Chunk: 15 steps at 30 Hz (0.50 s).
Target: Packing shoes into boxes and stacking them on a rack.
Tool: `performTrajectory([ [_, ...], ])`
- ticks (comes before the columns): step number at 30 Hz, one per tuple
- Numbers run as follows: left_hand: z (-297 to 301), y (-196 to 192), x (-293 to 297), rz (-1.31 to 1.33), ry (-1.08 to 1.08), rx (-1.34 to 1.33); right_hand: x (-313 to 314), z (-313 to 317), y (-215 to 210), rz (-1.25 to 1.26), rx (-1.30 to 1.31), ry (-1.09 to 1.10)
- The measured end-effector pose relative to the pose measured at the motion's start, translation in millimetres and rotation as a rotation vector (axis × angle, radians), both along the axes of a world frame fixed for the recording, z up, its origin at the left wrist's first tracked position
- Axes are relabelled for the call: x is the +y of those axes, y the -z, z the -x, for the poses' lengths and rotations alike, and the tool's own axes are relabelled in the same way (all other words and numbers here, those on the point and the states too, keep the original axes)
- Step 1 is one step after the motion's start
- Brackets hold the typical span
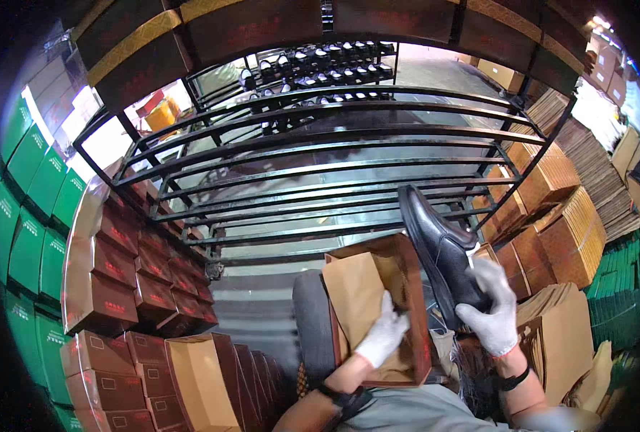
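Observation:
My right hand [494, 317], in a white glove, grips a black leather shoe [435, 252] near its heel end. The shoe is held tilted, toe pointing up and away, beside an uncovered brown shoebox [419, 345]. That box lies in front of my body, and a tan paper sheet [352, 288] rises from its left side. Inside the box, my gloved left hand [384, 337] rests against the sheet's right edge, fingers partly stretched and the thumb apart. Part of the box's inside is hidden by this hand and the sheet.
A black metal rack [334, 169] stands ahead, with brown boxes [262, 29] above it. Beyond are shelves of dark shoes [320, 72]. Stacked brown shoeboxes [104, 288] and green boxes [28, 237] line the left; flattened cardboard [593, 165] and brown boxes [550, 237] fill the right.

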State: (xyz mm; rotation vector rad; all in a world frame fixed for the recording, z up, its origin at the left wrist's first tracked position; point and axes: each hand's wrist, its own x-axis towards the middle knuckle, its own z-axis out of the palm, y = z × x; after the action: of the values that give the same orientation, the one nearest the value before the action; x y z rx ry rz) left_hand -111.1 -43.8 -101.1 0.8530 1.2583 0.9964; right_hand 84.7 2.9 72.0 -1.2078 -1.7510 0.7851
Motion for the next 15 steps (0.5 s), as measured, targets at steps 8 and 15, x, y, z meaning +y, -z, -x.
performTrajectory([
  [8, -4, -65, -42, -0.533, 0.388, 0.698, 121, 28, -126, -0.28, -0.061, -0.456],
  [15, 9, -54, -35, -1.224, 0.178, 0.58, 146, 119, 0, -0.339, -0.884, -0.855],
])
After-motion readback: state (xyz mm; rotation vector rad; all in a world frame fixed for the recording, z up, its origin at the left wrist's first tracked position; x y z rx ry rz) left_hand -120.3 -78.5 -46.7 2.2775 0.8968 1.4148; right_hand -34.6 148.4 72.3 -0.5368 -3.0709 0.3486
